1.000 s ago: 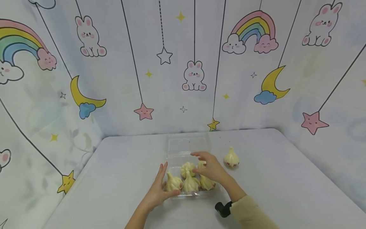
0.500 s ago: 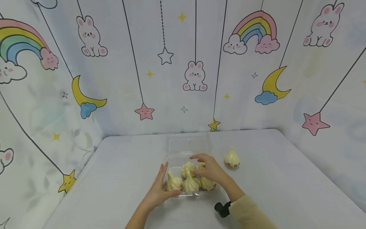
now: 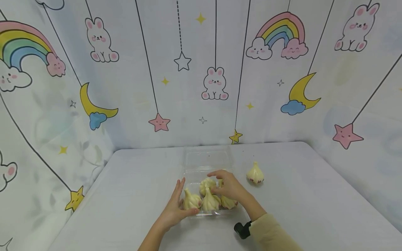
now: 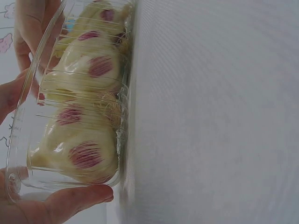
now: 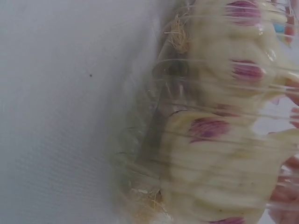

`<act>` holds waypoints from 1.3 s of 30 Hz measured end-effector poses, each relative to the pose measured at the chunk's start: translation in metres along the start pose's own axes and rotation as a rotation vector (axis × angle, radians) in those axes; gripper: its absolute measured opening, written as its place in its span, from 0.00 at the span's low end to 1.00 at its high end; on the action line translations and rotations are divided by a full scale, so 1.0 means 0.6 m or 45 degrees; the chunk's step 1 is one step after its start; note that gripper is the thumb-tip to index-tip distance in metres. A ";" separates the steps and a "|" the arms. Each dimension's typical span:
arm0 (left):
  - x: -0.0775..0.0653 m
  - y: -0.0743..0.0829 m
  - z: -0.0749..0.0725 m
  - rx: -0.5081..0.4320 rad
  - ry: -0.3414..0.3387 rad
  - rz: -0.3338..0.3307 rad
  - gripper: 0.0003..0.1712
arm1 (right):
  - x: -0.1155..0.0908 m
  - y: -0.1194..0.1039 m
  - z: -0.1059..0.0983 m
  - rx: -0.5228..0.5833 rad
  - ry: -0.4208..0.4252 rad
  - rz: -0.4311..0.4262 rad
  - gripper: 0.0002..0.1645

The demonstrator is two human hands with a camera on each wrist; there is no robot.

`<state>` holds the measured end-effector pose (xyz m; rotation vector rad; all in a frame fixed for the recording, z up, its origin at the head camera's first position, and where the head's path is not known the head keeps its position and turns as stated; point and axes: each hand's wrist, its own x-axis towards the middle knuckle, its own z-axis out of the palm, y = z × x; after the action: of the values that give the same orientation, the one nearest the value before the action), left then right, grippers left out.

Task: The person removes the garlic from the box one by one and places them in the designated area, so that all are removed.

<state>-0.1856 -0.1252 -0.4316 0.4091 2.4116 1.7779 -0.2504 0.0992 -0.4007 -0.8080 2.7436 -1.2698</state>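
A clear plastic container (image 3: 204, 213), its lid (image 3: 205, 157) folded back, holds several garlic bulbs (image 3: 211, 201). My left hand (image 3: 172, 209) holds its near left corner, thumb along the front and fingers against the left side. In the left wrist view, a finger (image 4: 79, 200) lies on the container's end wall near the table. My right hand (image 3: 230, 185) reaches over the back right of the container, thumb and fingers around a bulb that it mostly hides; only the stem (image 3: 221, 182) shows. In the right wrist view, fingers (image 5: 285, 186) appear behind the bulbs.
One more garlic bulb (image 3: 255, 173) sits on the white table (image 3: 298, 195), right of the container. A small black device (image 3: 242, 230) is at the right wrist by the beige sleeve (image 3: 273, 232). A patterned curtain (image 3: 135, 94) stands behind the table.
My right hand has sunk slightly and drawn in closer around the back right bulb. My left hand and the container keep their places; the whole view shifts a little to the right.
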 end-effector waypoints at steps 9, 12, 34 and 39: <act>0.001 0.000 0.001 0.005 0.001 0.001 0.64 | 0.003 0.000 0.004 -0.045 -0.013 -0.033 0.27; 0.000 0.000 0.000 -0.001 -0.003 0.002 0.64 | 0.004 0.002 0.006 -0.055 -0.024 -0.029 0.27; 0.003 -0.005 0.000 -0.023 -0.012 0.009 0.64 | 0.024 0.000 0.016 -0.080 -0.077 -0.066 0.25; 0.002 -0.002 0.000 -0.021 -0.008 0.011 0.64 | 0.028 0.000 0.019 -0.097 -0.085 -0.049 0.26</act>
<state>-0.1868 -0.1254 -0.4328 0.4236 2.3926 1.7963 -0.2625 0.0835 -0.4052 -0.8966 2.7517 -1.1282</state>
